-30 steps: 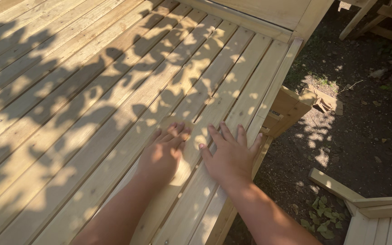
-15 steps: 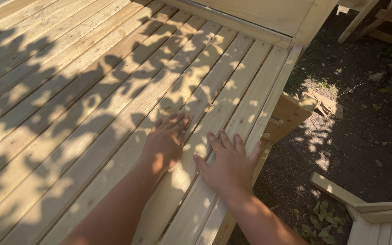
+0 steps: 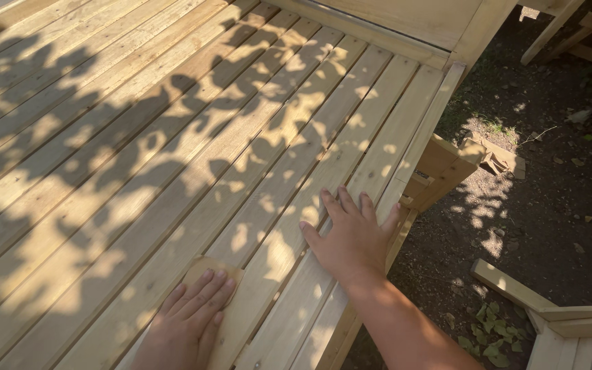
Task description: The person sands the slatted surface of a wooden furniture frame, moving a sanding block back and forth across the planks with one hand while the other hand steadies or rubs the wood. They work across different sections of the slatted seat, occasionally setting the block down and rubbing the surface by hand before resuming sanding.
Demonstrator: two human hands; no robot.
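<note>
**Two hands flat on a slatted wooden surface in dappled sun**

The left hand [image 3: 190, 318] lies palm down on a small tan sanding pad [image 3: 208, 270], fingers stretched forward and close together over it. Only the far edge and corner of the pad show beyond the fingertips; the hand presses on it from above and does not curl around it. The pad sits on one of the long pale wooden slats [image 3: 173, 157] near the bottom edge of the view.

The right hand [image 3: 352, 240] rests open on the slats to the right, fingers spread and pointing away from the person, the thumb out to the left. It holds nothing. Its little finger reaches the outer edge of the slatted counter [image 3: 405, 130], just beside a wooden support bracket [image 3: 440, 168] that juts out below the rim. The two hands are apart, with a couple of slats between them.

Leaf shadows fall across the whole surface. A raised wooden board [image 3: 405, 20] closes the far end of the slats. To the right lies bare dark soil [image 3: 549, 205] with a scrap of wood [image 3: 495, 157] on it, and part of another pale wooden piece [image 3: 556, 322] shows at the lower right corner.
</note>
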